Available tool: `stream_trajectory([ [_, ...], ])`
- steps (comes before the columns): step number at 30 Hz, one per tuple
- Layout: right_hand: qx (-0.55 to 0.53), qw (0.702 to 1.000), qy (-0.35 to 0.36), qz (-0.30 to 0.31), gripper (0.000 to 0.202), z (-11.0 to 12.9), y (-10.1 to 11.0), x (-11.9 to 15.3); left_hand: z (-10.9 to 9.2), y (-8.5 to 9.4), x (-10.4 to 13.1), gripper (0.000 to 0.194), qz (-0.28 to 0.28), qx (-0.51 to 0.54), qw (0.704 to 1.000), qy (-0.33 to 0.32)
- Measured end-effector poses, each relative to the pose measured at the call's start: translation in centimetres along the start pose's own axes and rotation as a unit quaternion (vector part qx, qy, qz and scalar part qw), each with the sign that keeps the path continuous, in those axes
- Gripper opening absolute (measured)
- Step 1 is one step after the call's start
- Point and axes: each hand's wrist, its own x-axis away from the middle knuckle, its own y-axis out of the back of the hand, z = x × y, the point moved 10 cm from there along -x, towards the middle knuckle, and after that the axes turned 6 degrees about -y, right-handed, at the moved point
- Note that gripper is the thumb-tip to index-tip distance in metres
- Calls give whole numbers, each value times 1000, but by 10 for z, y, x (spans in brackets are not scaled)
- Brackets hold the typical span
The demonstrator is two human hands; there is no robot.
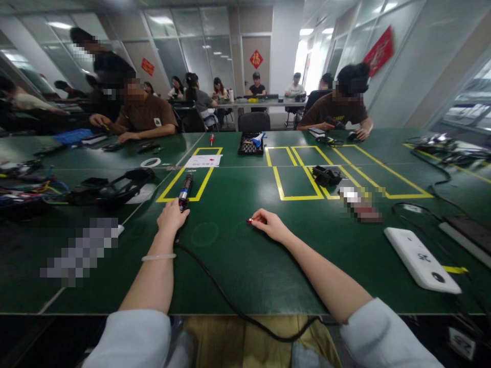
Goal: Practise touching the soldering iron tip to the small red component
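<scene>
My left hand (171, 221) is closed around the near end of a corded electric screwdriver (186, 188), a dark cylinder with a silver and blue band. It lies on the green table, pointing away from me inside a yellow taped outline. A black cable (215, 286) runs from it toward me and over the table's edge. Farther right, my right hand (267, 224) pinches a small red piece (249, 221) between thumb and fingertips, just at the table surface. Its kind is too small to make out, and the fingers hide part of it.
Ahead stands a black tray (250, 144) with a blue-and-white item on it. A paper sheet (203, 160) lies beyond the screwdriver. To the right are a black device (327, 176) and a white power bank-like case (422, 259). Wired gear (111, 191) sits left. People work opposite.
</scene>
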Motion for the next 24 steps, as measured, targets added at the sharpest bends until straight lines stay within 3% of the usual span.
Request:
stream_trajectory([
  [4,13,1000,5,-3,22,3,1,0,-6,0,2,58,7,0,1000,8],
  [9,23,999,5,-26,20,3,5,-1,-36,2,15,54,-6,8,1000,-25],
  [15,3,999,4,-45,19,-1,9,-3,-97,-2,37,57,-7,10,992,-125],
  [24,15,997,53,-51,11,7,10,-1,-190,-6,91,62,-27,45,961,-272],
])
